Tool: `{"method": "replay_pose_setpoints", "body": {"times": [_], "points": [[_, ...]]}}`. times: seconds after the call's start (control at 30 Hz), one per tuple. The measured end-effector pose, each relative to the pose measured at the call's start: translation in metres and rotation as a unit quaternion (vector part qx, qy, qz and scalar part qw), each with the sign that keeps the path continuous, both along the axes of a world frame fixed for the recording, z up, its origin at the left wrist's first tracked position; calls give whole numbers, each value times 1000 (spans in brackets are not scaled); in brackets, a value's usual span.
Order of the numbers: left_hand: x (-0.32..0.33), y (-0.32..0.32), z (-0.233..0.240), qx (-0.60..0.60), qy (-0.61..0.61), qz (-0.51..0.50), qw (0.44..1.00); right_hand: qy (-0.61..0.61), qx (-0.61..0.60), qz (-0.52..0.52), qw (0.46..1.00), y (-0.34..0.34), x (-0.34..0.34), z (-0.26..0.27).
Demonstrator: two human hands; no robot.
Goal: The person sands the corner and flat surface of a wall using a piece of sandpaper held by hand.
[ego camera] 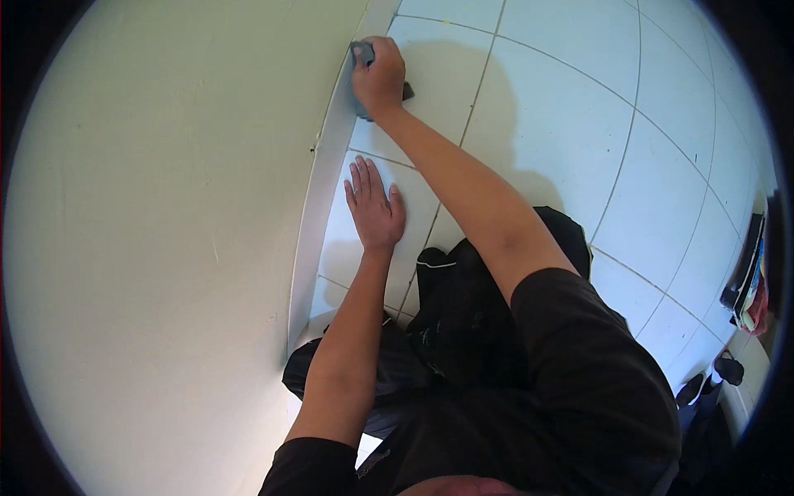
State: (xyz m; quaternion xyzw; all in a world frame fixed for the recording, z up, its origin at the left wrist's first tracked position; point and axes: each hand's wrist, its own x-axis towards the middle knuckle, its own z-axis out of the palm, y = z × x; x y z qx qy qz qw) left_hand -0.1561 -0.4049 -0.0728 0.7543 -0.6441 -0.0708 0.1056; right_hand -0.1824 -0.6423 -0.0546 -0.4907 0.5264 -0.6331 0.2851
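Observation:
My right hand (383,77) grips a dark grey cloth (363,53) where the white baseboard (338,118) meets the floor. Part of the cloth shows past the thumb, more shows below the palm, and a dark corner sticks out beside the wrist. The rest is hidden under the hand. Closer to my body, my left hand (375,208) rests palm down on a white floor tile (422,192), beside the baseboard. It holds nothing, and its thumb and little finger are spread from the other fingers.
A pale painted wall (186,217) with small marks rises on the left. My dark-clothed knees (471,322) are on the tiled floor. At the far right are a stack of mixed items (752,285) and dark footwear-like shapes (729,370), blurred at the rim.

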Motion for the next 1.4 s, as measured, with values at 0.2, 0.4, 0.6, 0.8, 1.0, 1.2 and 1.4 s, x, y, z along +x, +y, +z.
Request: {"method": "replay_pose_setpoints", "body": {"times": [0.2,0.4,0.6,0.8,1.0,1.2,1.4], "points": [[-3,-4,-1,-14,-10,-11,1000,2,16,-34,999,-43,-14,8],[-3,-1,1,-8,-10,-8,1000,5,5,-5,1000,1,2,5],[-8,-1,-1,-16,0,-9,1000,34,39,-19,998,-47,-18,12],[-6,-3,-2,-6,-19,-6,1000,48,-5,-7,999,-10,-9,12],[-8,-3,-4,-12,0,-7,1000,-4,26,-18,999,-45,-22,16],[-9,-5,-2,-13,-3,-14,1000,39,34,-37,998,-43,-23,19],[-3,-4,0,-19,4,-9,1000,51,21,22,998,-8,-14,19]]}}
